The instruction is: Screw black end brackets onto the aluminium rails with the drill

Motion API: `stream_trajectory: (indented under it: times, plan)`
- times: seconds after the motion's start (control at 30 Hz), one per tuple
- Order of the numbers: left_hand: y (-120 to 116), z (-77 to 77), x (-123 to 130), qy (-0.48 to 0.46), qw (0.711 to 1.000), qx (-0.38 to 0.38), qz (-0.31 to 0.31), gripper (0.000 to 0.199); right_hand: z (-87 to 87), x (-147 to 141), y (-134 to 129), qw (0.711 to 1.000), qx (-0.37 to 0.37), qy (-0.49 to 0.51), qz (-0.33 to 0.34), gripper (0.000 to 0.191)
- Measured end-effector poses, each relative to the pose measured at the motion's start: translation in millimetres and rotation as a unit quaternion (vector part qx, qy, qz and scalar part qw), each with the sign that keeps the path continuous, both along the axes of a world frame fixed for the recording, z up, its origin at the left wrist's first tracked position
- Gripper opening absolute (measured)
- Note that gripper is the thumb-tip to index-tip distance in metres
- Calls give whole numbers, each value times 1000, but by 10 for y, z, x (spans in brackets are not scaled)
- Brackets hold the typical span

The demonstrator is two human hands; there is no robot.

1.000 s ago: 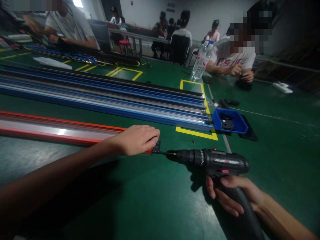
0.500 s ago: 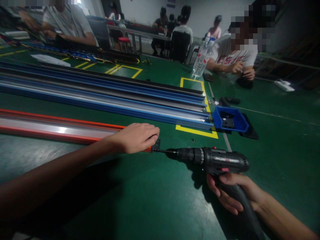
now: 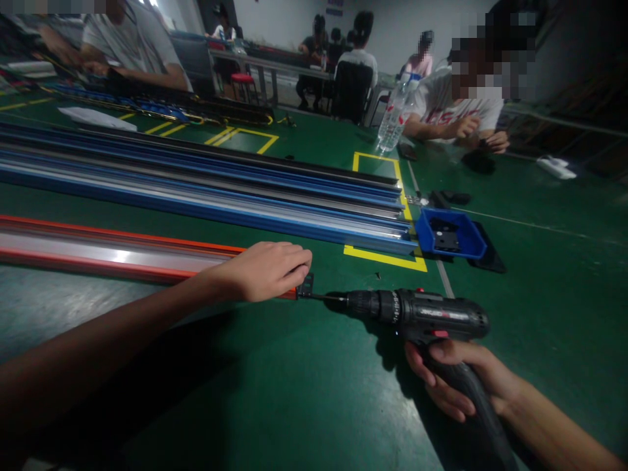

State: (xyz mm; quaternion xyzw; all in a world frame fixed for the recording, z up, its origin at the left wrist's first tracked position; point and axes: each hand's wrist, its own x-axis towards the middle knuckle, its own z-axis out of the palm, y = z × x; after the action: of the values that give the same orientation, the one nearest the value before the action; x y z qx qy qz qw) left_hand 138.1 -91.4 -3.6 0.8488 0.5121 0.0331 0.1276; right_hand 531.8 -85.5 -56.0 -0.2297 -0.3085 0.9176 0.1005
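Observation:
My left hand [image 3: 269, 269] is closed over the right end of a long orange metal profile [image 3: 118, 254], fingers curled round it. A small black end bracket [image 3: 306, 286] sits at that end, just past my fingertips. My right hand [image 3: 456, 373] grips a black cordless drill [image 3: 432, 314] by its handle, the tool lying level and pointing left. Its long thin bit [image 3: 324, 297] reaches the end bracket. Whether the bit is seated in a screw is too small to tell.
Several blue and black profiles [image 3: 245, 206] lie behind the orange one. Right of them stands a blue bin [image 3: 478, 243] with black parts. Plastic bottles [image 3: 392, 121] stand farther back. A co-worker [image 3: 456, 111] sits across the green table [image 3: 314, 399]; other people are behind.
Both my hands, the drill and the profile hold nearly the same place. The co-worker's hands across the table have shifted slightly.

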Motion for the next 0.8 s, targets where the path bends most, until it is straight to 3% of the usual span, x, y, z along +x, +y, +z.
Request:
stream_trajectory:
  times: [0.8]
  plan:
    - [0,11,-3,5,1000,-1,-3,31,49,-59,42,999,32,12,7,30]
